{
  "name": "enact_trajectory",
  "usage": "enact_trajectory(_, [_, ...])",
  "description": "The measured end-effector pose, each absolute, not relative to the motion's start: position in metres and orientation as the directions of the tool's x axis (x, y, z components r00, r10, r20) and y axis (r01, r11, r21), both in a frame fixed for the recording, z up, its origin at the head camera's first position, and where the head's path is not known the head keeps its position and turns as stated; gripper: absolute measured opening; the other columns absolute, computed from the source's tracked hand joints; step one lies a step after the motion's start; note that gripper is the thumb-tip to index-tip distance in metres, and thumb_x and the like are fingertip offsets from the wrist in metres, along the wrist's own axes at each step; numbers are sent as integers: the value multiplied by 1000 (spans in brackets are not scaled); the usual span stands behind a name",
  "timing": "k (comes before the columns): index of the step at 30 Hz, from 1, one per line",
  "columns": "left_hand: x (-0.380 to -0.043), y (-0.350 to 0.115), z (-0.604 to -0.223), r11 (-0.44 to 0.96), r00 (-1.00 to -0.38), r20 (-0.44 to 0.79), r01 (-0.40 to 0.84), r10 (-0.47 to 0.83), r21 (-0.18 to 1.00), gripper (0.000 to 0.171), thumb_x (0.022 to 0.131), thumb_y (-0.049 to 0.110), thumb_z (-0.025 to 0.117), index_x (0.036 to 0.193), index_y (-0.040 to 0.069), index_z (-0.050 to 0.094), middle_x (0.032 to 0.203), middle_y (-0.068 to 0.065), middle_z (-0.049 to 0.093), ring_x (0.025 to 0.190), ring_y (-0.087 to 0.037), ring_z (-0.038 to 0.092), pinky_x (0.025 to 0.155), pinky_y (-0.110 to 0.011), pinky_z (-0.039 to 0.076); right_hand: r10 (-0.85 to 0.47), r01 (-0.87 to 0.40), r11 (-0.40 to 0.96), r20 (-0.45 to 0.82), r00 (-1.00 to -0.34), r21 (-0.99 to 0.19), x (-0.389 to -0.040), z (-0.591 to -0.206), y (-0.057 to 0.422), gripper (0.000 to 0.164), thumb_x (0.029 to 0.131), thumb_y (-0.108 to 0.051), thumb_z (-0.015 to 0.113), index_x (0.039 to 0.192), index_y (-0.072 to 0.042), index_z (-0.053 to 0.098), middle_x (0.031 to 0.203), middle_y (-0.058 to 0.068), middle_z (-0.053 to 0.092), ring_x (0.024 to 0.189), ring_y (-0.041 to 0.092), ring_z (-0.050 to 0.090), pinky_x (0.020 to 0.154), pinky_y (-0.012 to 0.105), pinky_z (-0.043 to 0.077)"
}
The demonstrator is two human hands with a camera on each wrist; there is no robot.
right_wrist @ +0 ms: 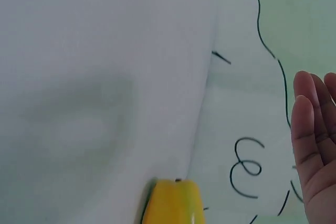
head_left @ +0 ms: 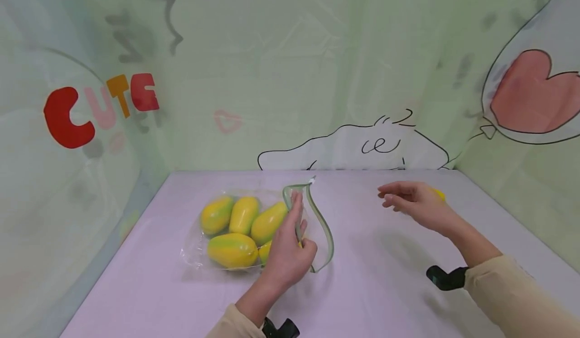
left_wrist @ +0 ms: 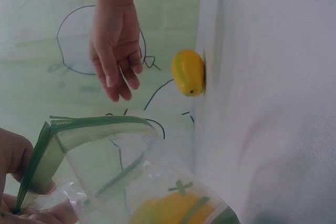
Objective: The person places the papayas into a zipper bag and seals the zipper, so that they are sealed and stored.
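A clear zip bag (head_left: 321, 222) with a green rim lies on the table, its mouth standing open to the right. Inside it are several yellow-green mangoes (head_left: 232, 251). My left hand (head_left: 287, 252) holds the bag at the mouth, the green rim passing between thumb and fingers. Another mango (left_wrist: 189, 73) rests on the table at the right, mostly hidden behind my right hand (head_left: 419, 203) in the head view. That hand hovers above the table with loosely bent fingers and nothing in them, apart from the mango.
A pale lilac table (head_left: 362, 297) carries everything. Printed curtains (head_left: 290, 76) enclose it at the back and both sides. Black cameras (head_left: 446, 278) are strapped at both wrists.
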State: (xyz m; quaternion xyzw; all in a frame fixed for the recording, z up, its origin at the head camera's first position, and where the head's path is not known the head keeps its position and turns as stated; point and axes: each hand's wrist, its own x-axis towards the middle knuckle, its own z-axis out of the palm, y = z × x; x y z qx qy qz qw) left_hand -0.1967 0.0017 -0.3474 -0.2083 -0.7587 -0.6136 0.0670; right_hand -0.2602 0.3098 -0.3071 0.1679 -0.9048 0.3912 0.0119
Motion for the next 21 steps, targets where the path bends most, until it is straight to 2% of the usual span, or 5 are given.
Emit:
enact_trajectory(8, [-195,0,-345,132,-903,352,391,247,911,90,79,-16,40,163,4,14,173,-7,8,156,-26,26,115,-37,39,-73,-148,736,141,-987,-660,-281,-310,376,50,109,-30,46,145,4,49,138,30,58,89,-18,57,78,7,52])
enact_trajectory(10, [-194,-1,-344,123,-901,350,389,255,913,91,78,-16,40,163,5,15,173,-7,7,156,-25,24,115,-36,38,-23,-103,749,131,-991,-654,-285,-312,389,54,110,-33,44,149,4,44,142,32,54,94,-12,58,76,5,51])
enact_trajectory(13, [-191,0,-345,120,-896,357,397,263,910,91,77,-17,40,163,3,15,173,-10,7,157,-25,23,115,-36,39,46,-36,766,110,-993,-642,-291,-315,400,63,110,-40,39,154,4,36,148,33,47,116,19,60,95,28,58])
enact_trajectory(17, [-190,2,-348,133,-893,366,409,264,903,92,75,-19,39,162,0,16,172,-13,8,156,-27,22,114,-36,40,112,25,756,92,-989,-654,-299,-321,409,71,109,-44,37,158,6,24,154,38,35,136,54,36,108,70,39])
enact_trajectory(21, [-188,4,-350,133,-889,368,414,273,901,93,74,-20,37,162,0,17,172,-15,9,157,-27,21,115,-37,40,178,105,750,47,-983,-653,-305,-329,421,79,108,-48,37,159,7,12,157,42,22,139,61,26,108,75,35])
